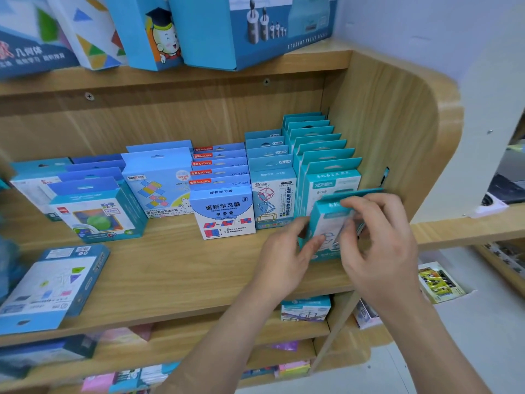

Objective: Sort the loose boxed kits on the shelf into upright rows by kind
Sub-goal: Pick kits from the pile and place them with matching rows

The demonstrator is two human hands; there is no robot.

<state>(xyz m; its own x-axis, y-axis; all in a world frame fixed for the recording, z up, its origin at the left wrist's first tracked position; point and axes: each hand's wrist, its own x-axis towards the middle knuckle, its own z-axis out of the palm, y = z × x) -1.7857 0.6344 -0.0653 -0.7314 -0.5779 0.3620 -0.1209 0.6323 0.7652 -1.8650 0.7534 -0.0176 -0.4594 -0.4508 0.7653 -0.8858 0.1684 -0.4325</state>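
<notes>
A teal boxed kit [326,223] stands at the front of the rightmost upright row of teal kits [321,149], against the shelf's right wall. My left hand [287,251] holds its left edge, thumb on the front face. My right hand [377,237] grips its right side and top, fingers curled over the front. To the left stand more upright rows: wire-frame kits [272,191], area-learning kits [224,211], a light blue grid kit [159,183] and a maths kit [96,211]. One blue-and-white kit [51,285] lies flat at the shelf's front left.
The wooden shelf board [184,271] has bare room in front of the rows. Its curved right side panel [403,143] closes in the teal row. Large blue boxes [241,29] stand on the shelf above. Lower shelves hold pink and teal packs [305,308].
</notes>
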